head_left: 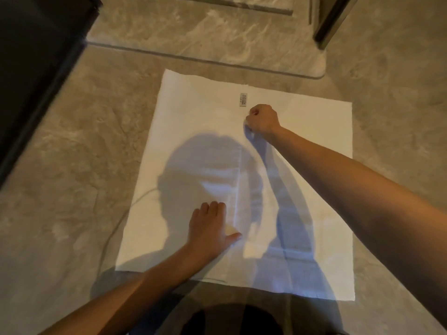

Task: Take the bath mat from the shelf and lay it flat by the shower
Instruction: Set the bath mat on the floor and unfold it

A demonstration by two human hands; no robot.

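Observation:
The white bath mat (193,131) lies spread on the beige stone floor, just in front of a raised shower threshold (193,42). A small label (243,99) shows near its far edge. A fold line runs down its middle. My left hand (211,229) rests flat on the mat near the fold, fingers apart, pressing the cloth. My right hand (262,119) is closed in a fist and pinches a raised edge of the mat near the label, lifting a ridge of cloth. My shadow covers the mat's middle.
A dark door or cabinet panel (36,68) stands at the left. A dark metal frame post (331,20) rises at the top right beside the threshold's rounded corner. Marbled floor (72,165) surrounds the mat on all sides. A thin cord lies left of the mat.

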